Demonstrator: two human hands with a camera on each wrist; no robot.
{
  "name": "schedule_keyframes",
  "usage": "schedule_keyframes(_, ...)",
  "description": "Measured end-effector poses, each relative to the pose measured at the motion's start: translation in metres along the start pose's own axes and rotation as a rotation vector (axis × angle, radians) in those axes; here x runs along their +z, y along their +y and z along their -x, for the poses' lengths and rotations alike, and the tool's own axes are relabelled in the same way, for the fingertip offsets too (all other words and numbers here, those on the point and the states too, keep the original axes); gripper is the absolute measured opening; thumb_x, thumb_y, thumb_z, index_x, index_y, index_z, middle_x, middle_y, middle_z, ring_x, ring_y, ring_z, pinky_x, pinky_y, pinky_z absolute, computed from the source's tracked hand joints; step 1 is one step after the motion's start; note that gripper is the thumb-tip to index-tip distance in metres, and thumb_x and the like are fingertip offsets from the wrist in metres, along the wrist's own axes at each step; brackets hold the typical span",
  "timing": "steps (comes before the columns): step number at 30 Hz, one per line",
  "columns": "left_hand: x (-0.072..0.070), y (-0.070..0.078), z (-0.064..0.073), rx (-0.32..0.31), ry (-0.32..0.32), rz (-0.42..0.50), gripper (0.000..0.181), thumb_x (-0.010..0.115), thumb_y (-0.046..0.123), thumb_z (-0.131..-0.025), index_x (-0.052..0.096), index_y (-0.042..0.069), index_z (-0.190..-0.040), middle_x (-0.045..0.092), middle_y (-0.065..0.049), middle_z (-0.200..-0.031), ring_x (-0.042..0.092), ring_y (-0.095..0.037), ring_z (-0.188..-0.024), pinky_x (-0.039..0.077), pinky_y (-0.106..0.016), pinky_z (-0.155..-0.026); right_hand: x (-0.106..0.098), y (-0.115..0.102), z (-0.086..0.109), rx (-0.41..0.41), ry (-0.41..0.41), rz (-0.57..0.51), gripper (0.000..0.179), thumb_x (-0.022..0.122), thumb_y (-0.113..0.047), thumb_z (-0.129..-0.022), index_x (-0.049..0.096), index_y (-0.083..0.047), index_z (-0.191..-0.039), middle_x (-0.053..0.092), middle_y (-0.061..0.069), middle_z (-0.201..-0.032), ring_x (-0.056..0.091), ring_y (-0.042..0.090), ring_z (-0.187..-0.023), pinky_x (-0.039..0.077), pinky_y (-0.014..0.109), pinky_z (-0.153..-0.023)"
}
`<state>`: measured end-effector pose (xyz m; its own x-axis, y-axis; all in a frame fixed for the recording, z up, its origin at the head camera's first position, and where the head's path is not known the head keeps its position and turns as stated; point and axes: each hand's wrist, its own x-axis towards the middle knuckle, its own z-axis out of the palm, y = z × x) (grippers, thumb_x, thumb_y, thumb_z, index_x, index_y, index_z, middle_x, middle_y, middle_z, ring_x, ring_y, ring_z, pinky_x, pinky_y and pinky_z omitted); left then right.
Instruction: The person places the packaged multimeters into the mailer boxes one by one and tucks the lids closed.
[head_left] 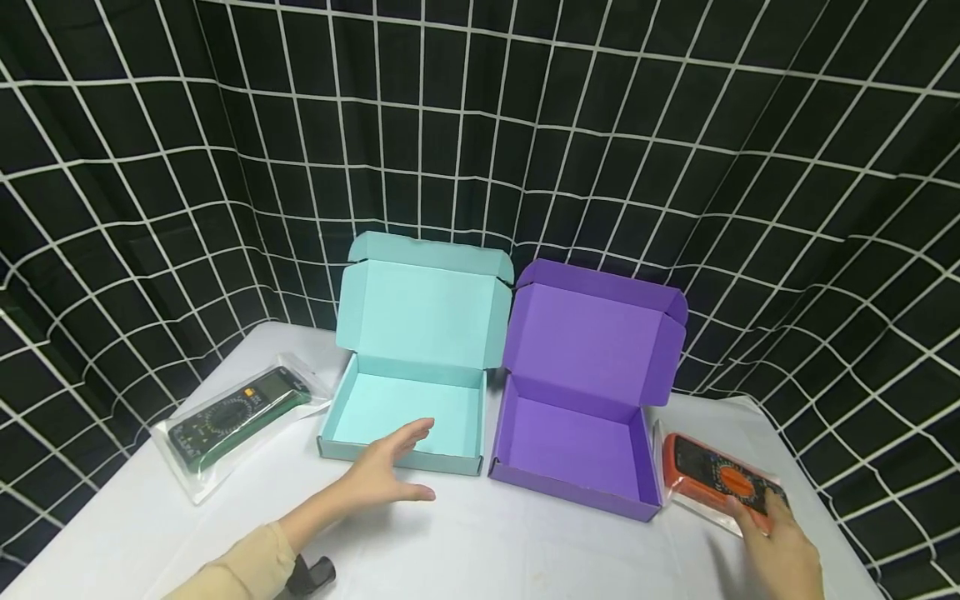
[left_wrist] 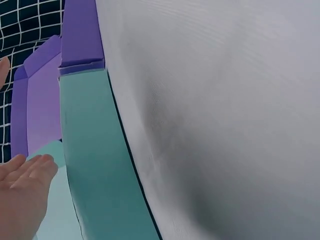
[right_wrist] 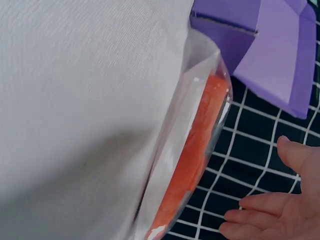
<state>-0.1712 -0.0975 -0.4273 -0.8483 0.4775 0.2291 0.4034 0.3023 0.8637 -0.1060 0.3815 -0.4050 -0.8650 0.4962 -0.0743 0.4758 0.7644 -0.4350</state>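
I see bagged green meter [head_left: 237, 417] far left. Left hand [head_left: 378, 477]: fingers spread, holding nothing, near teal box [head_left: 450, 463]. Right of purple box [head_left: 573, 493], orange meter [head_left: 723, 479]; right hand [head_left: 783, 554] spread over it, no grip. I'd guess weighty, stiff; clear bag [right_wrist: 200, 54] slippery, pinch across long sides.

multimeter bags [right_wrist: 202, 57]: glossy plastic | teal box [head_left: 408, 408]: matt card | purple box [head_left: 573, 437]: matt card | tablecloth [right_wrist: 75, 75]: woven cloth
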Motion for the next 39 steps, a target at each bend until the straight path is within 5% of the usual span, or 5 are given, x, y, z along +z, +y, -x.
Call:
schedule_keyframes(14, 0.007, 0.0, -0.021, -0.013, -0.128, 0.266, 0.093, 0.077, 0.014, -0.066, 0.019, 0.003, -0.139, 0.023, -0.02, -0.141, 0.024, -0.029, -0.128, 0.023, -0.034, -0.104, 0.001, 0.036, -0.017, 0.029, -0.031, -0.004, 0.093, 0.029, -0.056, -0.088, 0.001, 0.025, -0.124, 0.0, 0.042, -0.13, -0.001, 0.05, -0.123, 0.006, 0.059, -0.099)
schedule_keyframes(19, 0.012, 0.003, -0.03, -0.046, -0.167, 0.297, 0.093, 0.076, 0.014, -0.067, 0.02, 0.006, -0.139, 0.021, -0.014, -0.143, 0.024, -0.027, -0.128, 0.025, -0.034, -0.103, -0.001, 0.04, -0.025, -0.01, 0.012, 0.066, 0.089, 0.036, -0.05, -0.089, 0.012, 0.029, -0.121, 0.014, 0.047, -0.121, 0.015, 0.055, -0.115, 0.021, 0.063, -0.092)
schedule_keyframes(29, 0.026, 0.006, -0.049, -0.05, -0.207, 0.33, 0.094, 0.076, 0.011, -0.067, 0.016, 0.004, -0.14, 0.018, -0.014, -0.144, 0.024, -0.024, -0.129, 0.025, -0.031, -0.103, -0.003, 0.04, -0.027, 0.103, -0.069, 0.045, 0.093, 0.029, -0.054, -0.088, 0.006, 0.03, -0.121, 0.007, 0.047, -0.125, 0.012, 0.056, -0.116, 0.017, 0.06, -0.097)
schedule_keyframes(35, 0.033, 0.01, -0.059, -0.064, -0.227, 0.336, 0.094, 0.075, 0.007, -0.067, 0.015, 0.005, -0.14, 0.018, -0.012, -0.144, 0.025, -0.022, -0.128, 0.026, -0.031, -0.103, -0.003, 0.044, -0.03, 0.084, -0.019, 0.036, 0.084, 0.031, -0.051, -0.088, 0.019, 0.027, -0.115, 0.026, 0.041, -0.111, 0.033, 0.058, -0.097, 0.033, 0.061, -0.082)
schedule_keyframes(39, 0.037, 0.012, -0.066, -0.066, -0.25, 0.32, 0.097, 0.075, 0.006, -0.067, 0.013, 0.004, -0.141, 0.015, -0.014, -0.144, 0.023, -0.024, -0.129, 0.026, -0.031, -0.102, -0.003, 0.045, -0.034, 0.116, -0.037, 0.019, 0.088, 0.029, -0.055, -0.087, 0.018, 0.027, -0.117, 0.024, 0.039, -0.105, 0.035, 0.057, -0.094, 0.034, 0.06, -0.08)
